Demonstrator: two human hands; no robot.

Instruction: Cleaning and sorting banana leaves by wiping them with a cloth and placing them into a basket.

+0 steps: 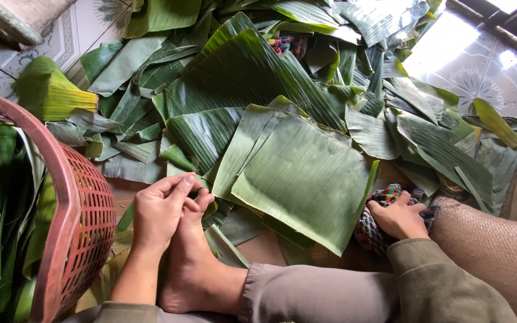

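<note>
Leaves (pixel 306 173) over patterned tiled floor (pixel 480 66)

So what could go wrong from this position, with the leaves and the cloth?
The right hand presses a woven cloth tucked under the big cut leaf; pulling it could drag or tear that leaf. The left hand rests on the bare foot among loose leaves, which might slip underfoot. The red basket stands close and could tip.
</note>
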